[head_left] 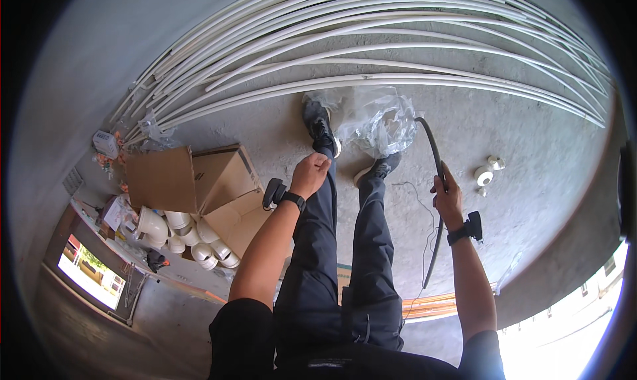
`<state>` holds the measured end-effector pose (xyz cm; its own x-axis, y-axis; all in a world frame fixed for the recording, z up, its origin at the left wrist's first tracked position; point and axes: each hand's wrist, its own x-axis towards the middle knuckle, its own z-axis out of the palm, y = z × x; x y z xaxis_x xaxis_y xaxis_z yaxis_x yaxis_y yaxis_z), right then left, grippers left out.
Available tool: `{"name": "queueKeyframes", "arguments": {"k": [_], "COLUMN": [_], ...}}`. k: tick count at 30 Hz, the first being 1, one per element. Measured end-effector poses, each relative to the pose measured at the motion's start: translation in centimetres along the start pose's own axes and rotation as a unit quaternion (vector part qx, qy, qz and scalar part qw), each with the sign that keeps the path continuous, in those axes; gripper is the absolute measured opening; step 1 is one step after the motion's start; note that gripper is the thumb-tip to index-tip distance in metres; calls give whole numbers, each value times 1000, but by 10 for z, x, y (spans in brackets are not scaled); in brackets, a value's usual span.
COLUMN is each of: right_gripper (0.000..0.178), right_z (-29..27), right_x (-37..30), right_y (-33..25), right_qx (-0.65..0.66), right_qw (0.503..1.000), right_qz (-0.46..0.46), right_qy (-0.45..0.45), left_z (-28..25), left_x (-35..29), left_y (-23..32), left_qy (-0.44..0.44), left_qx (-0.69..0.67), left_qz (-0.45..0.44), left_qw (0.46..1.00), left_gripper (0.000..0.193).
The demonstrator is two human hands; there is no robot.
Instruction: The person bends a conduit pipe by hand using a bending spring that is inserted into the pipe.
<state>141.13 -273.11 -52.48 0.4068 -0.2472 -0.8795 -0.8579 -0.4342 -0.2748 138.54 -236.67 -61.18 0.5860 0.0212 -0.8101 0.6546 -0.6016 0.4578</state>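
Head view: right hand [449,199] grips dark tube [434,148] beside right leg [371,227], tube's upper end by clear bag [391,128]. Left hand [310,174] over left leg [319,214], curled narrow; cannot tell whether it holds anything. White pipes [398,78] beyond bag. Open box [159,174] at left, white fittings [154,227] beside it.

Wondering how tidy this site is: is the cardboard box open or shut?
The cardboard box is open: its flaps are spread apart. How full it is, I cannot tell.
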Motion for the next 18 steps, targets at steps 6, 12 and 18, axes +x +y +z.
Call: {"name": "queueKeyframes", "arguments": {"k": [6,12,18], "right_gripper": [43,40,41], "right_z": [1,17,29], "right_x": [-45,-130,-162], "right_y": [-2,-12,-7], "right_qx": [-107,-108,-123], "right_qw": [993,993,986], "right_qz": [-41,-55,-94], "right_qy": [13,-4,-60], "left_z": [44,83,75], "left_x": [-10,-43,-56], "left_y": [53,72,103], "left_qy": [-55,-251,-165], "left_qx": [-33,-310,-692], "left_qz": [11,-197,-243], "left_qw": [998,895,660], "left_gripper": [45,78,72]}}
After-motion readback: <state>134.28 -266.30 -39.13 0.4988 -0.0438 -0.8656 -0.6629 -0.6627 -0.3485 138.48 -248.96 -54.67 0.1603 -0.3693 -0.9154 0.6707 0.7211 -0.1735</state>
